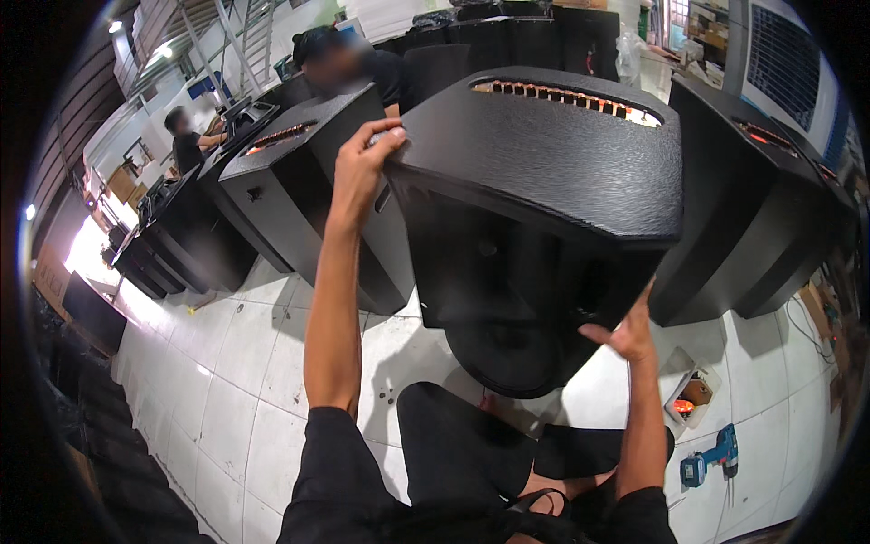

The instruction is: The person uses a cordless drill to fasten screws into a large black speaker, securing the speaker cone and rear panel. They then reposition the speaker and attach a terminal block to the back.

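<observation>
A large black speaker cabinet (pixel 535 163) with a textured shell stands tilted in front of me. Along its top runs a curved slot (pixel 571 100) with a row of orange-lit dark teeth inside. Low on its front sits a big round black speaker cone (pixel 507 358). My left hand (pixel 365 172) grips the cabinet's upper left corner, fingers curled over the edge. Lower down on the right side, my right hand (pixel 630 335) holds the edge, its thumb on the front and its fingers partly hidden behind.
Similar black cabinets stand to the left (pixel 308 190) and right (pixel 734 199). On the tiled floor at the right lie a blue cordless drill (pixel 711 461) and a small bin (pixel 693 390) with an orange item. A co-worker (pixel 340 68) bends behind the left cabinet; another person (pixel 188 140) is farther back.
</observation>
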`<state>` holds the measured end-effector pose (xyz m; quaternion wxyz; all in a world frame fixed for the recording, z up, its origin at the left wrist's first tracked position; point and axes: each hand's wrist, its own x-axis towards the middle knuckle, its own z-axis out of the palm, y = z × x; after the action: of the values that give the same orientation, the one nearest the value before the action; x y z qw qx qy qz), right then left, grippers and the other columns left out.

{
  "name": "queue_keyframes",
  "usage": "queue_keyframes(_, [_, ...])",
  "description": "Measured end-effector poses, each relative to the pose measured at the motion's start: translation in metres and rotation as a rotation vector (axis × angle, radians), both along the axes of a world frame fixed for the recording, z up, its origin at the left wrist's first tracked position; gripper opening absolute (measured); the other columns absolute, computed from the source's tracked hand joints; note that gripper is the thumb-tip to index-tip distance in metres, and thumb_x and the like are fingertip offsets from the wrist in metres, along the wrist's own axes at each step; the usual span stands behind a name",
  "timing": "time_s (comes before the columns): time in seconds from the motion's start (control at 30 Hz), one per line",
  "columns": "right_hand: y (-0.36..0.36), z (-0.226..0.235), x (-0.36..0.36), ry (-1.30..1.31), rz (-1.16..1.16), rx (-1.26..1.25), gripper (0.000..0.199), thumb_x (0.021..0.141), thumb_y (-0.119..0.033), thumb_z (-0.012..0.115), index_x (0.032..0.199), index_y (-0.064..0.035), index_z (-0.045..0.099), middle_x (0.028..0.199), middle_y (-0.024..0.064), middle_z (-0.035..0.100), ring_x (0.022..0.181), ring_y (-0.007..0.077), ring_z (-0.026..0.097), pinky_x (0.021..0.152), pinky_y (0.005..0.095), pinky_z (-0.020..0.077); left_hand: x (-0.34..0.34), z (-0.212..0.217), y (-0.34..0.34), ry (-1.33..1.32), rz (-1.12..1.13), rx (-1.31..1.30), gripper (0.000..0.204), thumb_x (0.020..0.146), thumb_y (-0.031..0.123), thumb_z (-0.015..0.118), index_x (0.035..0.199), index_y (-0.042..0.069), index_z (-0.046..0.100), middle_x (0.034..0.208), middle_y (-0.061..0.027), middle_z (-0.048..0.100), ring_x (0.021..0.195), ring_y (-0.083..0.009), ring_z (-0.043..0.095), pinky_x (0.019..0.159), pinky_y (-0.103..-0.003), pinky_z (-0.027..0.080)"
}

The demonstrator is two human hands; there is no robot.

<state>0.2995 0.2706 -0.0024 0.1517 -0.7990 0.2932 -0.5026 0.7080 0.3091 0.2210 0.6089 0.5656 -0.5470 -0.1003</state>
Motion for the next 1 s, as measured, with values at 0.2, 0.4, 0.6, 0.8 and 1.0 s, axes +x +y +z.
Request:
queue_keyframes(0.2, [-0.041,0.030,-0.067,-0.338,0.211,0.549,0.094,0.059,-0.017,0.092,0.140,-0.0036,0.046,0.130,0.0059,0.060,0.118,0.0228,0.056,0.105,0.0362,0.0413,-0.067,-0.013,0.026,-0.169,0.100,-0.040,0.050,0.084,0.048,0.073,0.115,0.009,0.072,0.110,-0.0139,0.067,0.097,-0.0260,0.067,0.087,-0.035,0.051])
queue_keyframes(0.4, [-0.035,0.011,-0.071,-0.377,-0.051,0.488,0.051,0.080,-0.008,0.078,0.126,0.0004,0.059,0.111,0.0052,0.068,0.101,0.0156,0.059,0.091,0.0303,0.0458,-0.108,-0.012,0.045,-0.398,0.132,-0.091,0.061,0.082,0.057,0.072,0.119,0.008,0.070,0.098,-0.0108,0.062,0.088,-0.0225,0.065,0.078,-0.033,0.052])
queue_keyframes(0.6, [0.024,-0.109,-0.088,-0.488,-0.242,0.660,0.057,0.088,-0.011,0.073,0.138,0.0026,0.051,0.120,0.0101,0.067,0.090,0.0125,0.063,0.076,0.0279,0.0534,-0.114,-0.021,0.041,-0.374,0.116,-0.162,0.061,0.082,0.050,0.076,0.125,0.009,0.065,0.104,-0.0128,0.063,0.090,-0.0258,0.069,0.078,-0.037,0.055])
queue_keyframes(0.8, [0.182,-0.207,-0.070,-0.309,-0.246,1.057,0.044,0.086,-0.011,0.072,0.126,0.0043,0.060,0.092,0.0063,0.069,0.076,0.0105,0.062,0.065,0.0266,0.0518,-0.127,-0.052,0.059,-0.165,0.034,-0.139,0.069,0.087,0.035,0.076,0.144,0.007,0.049,0.121,-0.0190,0.064,0.096,-0.0218,0.067,0.082,-0.032,0.053])
queue_keyframes(1.0, [0.264,-0.200,-0.049,0.125,-0.107,0.723,0.030,0.077,-0.005,0.074,0.106,-0.0007,0.070,0.095,0.0135,0.073,0.089,0.0260,0.071,0.082,0.0336,0.0535,-0.159,-0.090,0.148,-0.097,-0.200,0.135,0.023,0.087,0.013,0.075,0.107,0.002,0.072,0.105,-0.0085,0.071,0.091,-0.0159,0.069,0.083,-0.029,0.054])
